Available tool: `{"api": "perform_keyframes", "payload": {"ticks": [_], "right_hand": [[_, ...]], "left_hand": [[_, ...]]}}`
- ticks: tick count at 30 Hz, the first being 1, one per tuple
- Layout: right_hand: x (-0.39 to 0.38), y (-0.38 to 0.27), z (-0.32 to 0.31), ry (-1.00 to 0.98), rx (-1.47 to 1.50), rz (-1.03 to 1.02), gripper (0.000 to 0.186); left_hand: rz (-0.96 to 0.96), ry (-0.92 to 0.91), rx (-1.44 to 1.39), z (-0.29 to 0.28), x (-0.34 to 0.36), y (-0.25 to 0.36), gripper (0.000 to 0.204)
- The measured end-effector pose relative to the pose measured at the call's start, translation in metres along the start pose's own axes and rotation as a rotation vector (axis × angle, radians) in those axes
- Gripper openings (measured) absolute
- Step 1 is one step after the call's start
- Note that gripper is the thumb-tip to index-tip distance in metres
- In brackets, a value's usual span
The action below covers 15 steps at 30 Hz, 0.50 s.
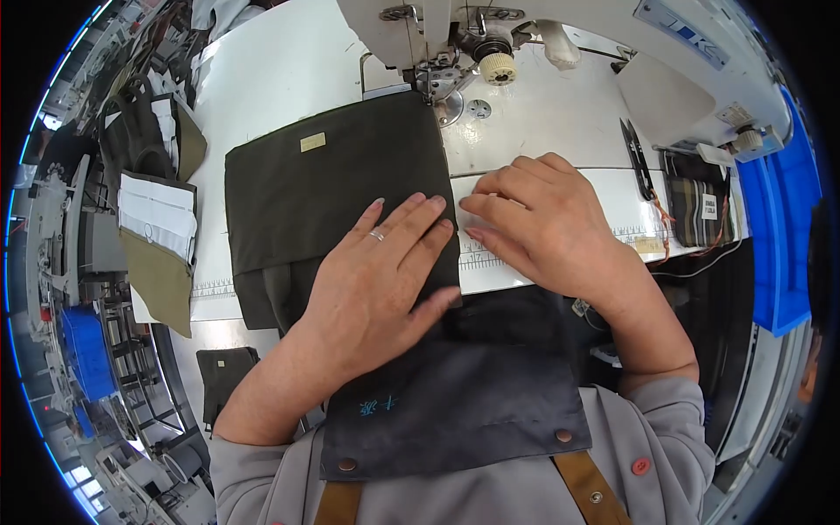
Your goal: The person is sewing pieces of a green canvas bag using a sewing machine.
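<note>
A dark olive fabric piece (pixel 332 192) with a small pale label lies on the white sewing table (pixel 542 114), its upper right corner at the sewing machine's needle and presser foot area (pixel 437 83). My left hand (pixel 376 289) lies on the fabric's right part, fingers stretched out and apart. My right hand (pixel 542 227) rests just right of the fabric's edge, over a measuring scale along the table's front, with fingers loosely bent and apart and nothing visible in them. A dark apron (pixel 455 402) hangs below my hands.
At the left lie fabric pieces (pixel 157 219) and a small dark piece (pixel 227 385) lower down. Black scissors (pixel 637 153) and a plaid pouch (pixel 700 210) are at the right, beside a blue bin (pixel 783 245). Machines and another blue bin (pixel 87 350) line the far left.
</note>
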State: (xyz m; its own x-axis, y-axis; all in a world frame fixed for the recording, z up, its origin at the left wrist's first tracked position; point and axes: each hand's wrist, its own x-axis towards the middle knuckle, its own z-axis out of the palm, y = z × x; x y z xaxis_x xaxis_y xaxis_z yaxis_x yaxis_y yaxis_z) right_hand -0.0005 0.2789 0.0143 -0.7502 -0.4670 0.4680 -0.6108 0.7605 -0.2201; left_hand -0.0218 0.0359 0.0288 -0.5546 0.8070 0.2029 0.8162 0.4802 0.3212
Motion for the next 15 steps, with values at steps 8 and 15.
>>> {"api": "perform_keyframes", "payload": {"ticks": [8, 15], "right_hand": [[-0.007, 0.002, 0.009, 0.047, 0.080, 0.017, 0.018], [-0.011, -0.001, 0.012, 0.075, 0.154, -0.083, 0.014]], "left_hand": [[0.083, 0.024, 0.082, -0.004, 0.015, -0.020, 0.036], [0.237, 0.108, 0.266, 0.002, 0.021, -0.020, 0.030]]}}
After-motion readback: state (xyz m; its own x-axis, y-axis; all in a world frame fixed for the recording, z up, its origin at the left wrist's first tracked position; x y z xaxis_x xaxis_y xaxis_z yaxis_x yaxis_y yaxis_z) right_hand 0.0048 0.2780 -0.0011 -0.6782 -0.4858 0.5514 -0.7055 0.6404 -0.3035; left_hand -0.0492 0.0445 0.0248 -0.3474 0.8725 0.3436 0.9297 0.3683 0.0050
